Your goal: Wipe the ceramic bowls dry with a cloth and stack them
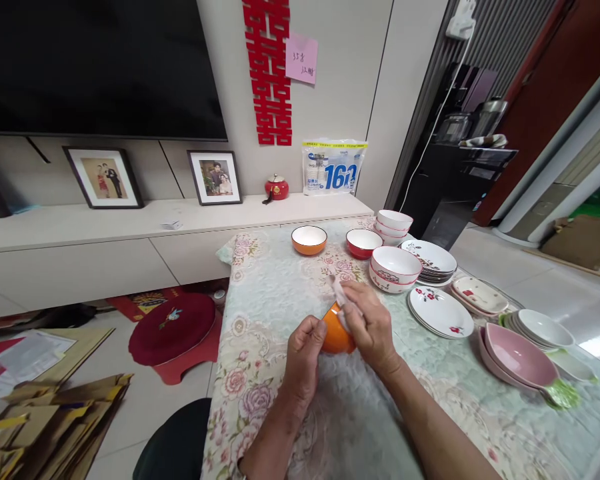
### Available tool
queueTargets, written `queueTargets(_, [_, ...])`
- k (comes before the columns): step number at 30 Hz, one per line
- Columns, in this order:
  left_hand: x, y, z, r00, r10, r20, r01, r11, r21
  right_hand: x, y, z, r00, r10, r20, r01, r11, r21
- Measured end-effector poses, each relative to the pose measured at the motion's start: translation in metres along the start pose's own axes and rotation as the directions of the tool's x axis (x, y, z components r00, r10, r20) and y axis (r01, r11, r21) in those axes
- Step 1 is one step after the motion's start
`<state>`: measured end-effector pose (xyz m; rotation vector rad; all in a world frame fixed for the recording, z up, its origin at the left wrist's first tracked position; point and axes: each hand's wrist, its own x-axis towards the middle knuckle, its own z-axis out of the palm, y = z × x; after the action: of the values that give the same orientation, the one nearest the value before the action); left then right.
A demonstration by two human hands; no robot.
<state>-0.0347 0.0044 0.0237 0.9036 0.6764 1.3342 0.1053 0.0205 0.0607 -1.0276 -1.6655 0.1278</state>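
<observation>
An orange bowl (334,335) is tilted between my hands above the table, its outer side facing me. My left hand (306,347) grips its left side with the thumb on top. My right hand (369,321) is closed on a white tissue (339,292) pressed against the bowl's right rim. Beyond my hands, another orange bowl (309,241) with a white inside stands upright on the table. A red bowl (363,244) and a white bowl with red trim (395,270) stand to the right of it.
The table has a flowered cloth (253,333). At right are stacked white bowls (393,225), plates (440,310), rectangular dishes (480,295) and pink bowls (520,355). A printed plastic pack (334,168) and a red jar (277,189) stand on the cabinet. A red stool (175,327) is at left.
</observation>
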Motion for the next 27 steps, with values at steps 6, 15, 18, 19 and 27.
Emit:
queueTargets(6, [-0.001, -0.007, -0.005, 1.0, 0.015, 0.009, -0.016, 0.993, 0.118, -0.002, 0.035, 0.008, 0.756, 0.654, -0.025, -0.594, 0.702, 0.393])
queueTargets(15, [0.001, -0.001, -0.001, 1.0, -0.001, -0.022, 0.001, 1.0, 0.01, -0.006, -0.004, 0.007, 0.983, 0.134, -0.128, -0.139, 0.99, -0.036])
queueTargets(18, [-0.001, 0.002, 0.002, 1.0, -0.007, -0.019, 0.007, 1.0, -0.025, -0.008, -0.021, 0.008, 0.988, -0.155, -0.008, 0.152, 0.978, -0.144])
queueTargets(19, [-0.001, 0.003, 0.002, 1.0, -0.008, -0.018, 0.007, 0.999, -0.037, -0.008, -0.025, 0.009, 0.974, -0.224, 0.03, 0.225, 0.961, -0.161])
queueTargets(27, [0.0, 0.009, 0.006, 0.997, -0.058, -0.045, 0.053, 0.992, -0.116, -0.001, -0.013, -0.001, 0.983, -0.177, 0.057, 0.178, 0.984, -0.024])
